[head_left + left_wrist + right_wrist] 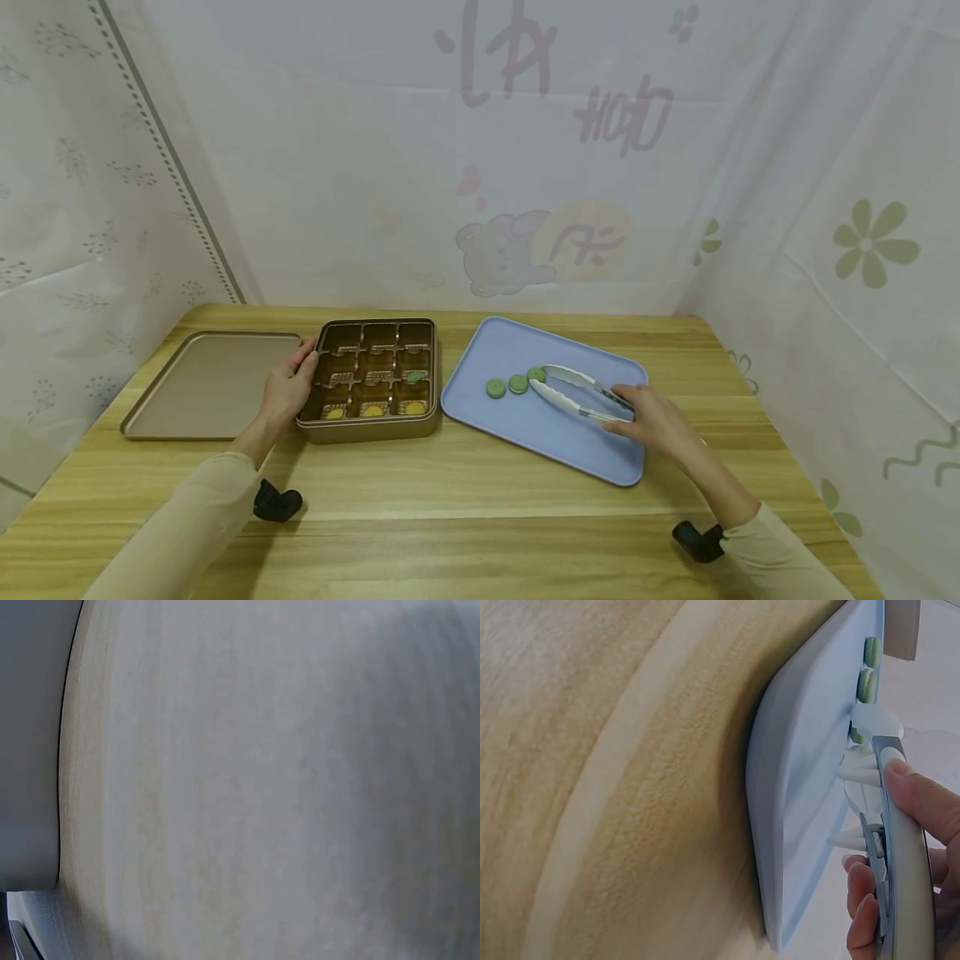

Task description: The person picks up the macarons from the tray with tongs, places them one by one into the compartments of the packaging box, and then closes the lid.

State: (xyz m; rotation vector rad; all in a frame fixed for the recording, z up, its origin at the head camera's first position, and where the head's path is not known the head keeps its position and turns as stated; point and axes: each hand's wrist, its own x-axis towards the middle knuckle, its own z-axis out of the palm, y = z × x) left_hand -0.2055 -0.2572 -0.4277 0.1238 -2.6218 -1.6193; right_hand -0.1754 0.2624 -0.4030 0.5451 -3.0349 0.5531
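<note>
Silver metal tongs (pixel 567 403) grasped in right hand (pixel 656 417), tips about a round green macaron (pixel 536 375) on pale-blue rectangular tray (pixel 480 350). Touching square bronze-coloured box (pixel 375 431) with left hand (pixel 287 387); cannot tell whether gripping.

Your head camera looks forward and down from above and behind your left grip (pixel 287 387) and right grip (pixel 662 419), taking in the desk (pixel 450 525) around them and the cloth (pixel 360 208) beyond. Your left wrist camera sits close over the desk near your left grip, turned sideways. Your right wrist camera looks sideways past your right grip, sharing the tray (pixel 517 419) and tongs (pixel 575 377) with your head view.
</note>
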